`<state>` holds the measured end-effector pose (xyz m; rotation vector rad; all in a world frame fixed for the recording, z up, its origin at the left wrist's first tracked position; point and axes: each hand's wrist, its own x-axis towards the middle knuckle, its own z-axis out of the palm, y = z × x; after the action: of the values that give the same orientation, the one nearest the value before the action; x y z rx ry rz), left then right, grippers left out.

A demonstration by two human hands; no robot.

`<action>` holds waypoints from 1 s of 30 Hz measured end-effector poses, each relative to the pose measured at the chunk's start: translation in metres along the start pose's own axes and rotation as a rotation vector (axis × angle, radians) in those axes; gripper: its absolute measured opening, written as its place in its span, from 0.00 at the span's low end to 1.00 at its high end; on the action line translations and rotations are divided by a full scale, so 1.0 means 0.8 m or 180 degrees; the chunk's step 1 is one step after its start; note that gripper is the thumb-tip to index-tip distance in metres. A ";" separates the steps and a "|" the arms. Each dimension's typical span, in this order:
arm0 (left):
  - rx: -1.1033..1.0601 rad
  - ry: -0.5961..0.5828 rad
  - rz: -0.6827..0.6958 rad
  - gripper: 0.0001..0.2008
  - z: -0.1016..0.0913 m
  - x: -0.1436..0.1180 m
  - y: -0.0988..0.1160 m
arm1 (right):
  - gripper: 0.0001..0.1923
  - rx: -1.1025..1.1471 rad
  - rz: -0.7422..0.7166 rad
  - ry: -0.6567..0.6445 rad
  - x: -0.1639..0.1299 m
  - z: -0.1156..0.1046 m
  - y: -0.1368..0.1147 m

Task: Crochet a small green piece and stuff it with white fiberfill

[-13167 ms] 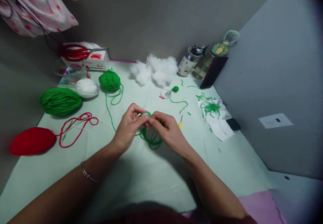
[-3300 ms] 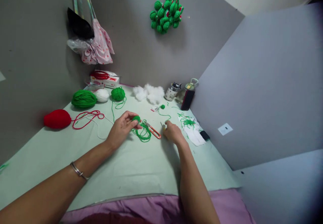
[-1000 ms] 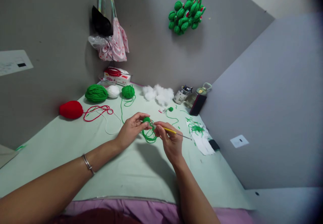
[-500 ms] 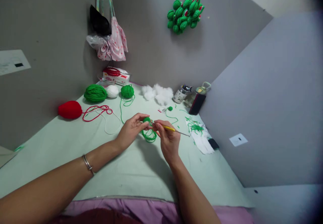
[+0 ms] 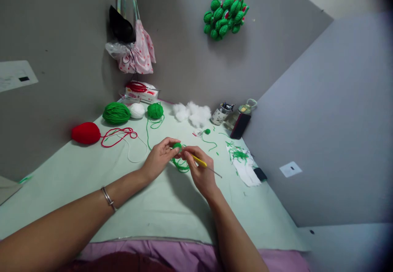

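Yarn lies along the counter's (image 5: 76,190) far left: a red ball (image 5: 86,133) at about ten o'clock from the hands, its loose red strand (image 5: 119,135) trailing toward them, then a large green skein (image 5: 116,113), a white ball (image 5: 136,110) and a smaller green ball (image 5: 155,110) near eleven o'clock. At the middle, the left hand (image 5: 159,159) has its grip pinched on a small green crocheted piece (image 5: 177,146), thumb and fingertips closed around it. A tangle of green working yarn (image 5: 181,165) lies on the counter just below the piece, between the two hands. The right hand (image 5: 199,174) is clenched on a yellow-handled crochet hook (image 5: 204,165), one end up against the piece, the other pointing out toward four o'clock. The step in hand looks like working a stitch into the piece. The next move, by this judgement, calls for a steady pinch and a fine turn of the hook. White stuffing (image 5: 193,113) sits at one o'clock, green yarn scraps (image 5: 238,154) on paper at three o'clock.
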<state>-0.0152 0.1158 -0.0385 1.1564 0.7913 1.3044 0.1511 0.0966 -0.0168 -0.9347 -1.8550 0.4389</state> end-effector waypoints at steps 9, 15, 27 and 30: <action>0.0309 0.0014 -0.0052 0.11 -0.006 0.006 0.004 | 0.15 -0.0806 -0.0724 -0.0374 -0.007 0.000 0.003; 0.0360 0.0062 0.0003 0.09 -0.006 0.008 -0.001 | 0.15 -0.0942 -0.0856 -0.0441 -0.007 0.001 -0.002; 0.0407 -0.0026 0.0080 0.10 -0.007 0.008 -0.011 | 0.11 -0.0503 -0.0426 -0.0186 -0.004 0.006 0.006; 0.0469 -0.0028 0.0084 0.08 -0.009 0.012 -0.011 | 0.11 -0.0472 -0.0449 -0.0227 -0.005 0.007 0.006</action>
<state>-0.0179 0.1276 -0.0473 1.2924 0.8801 1.2787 0.1489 0.0973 -0.0251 -0.8888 -2.0254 0.2541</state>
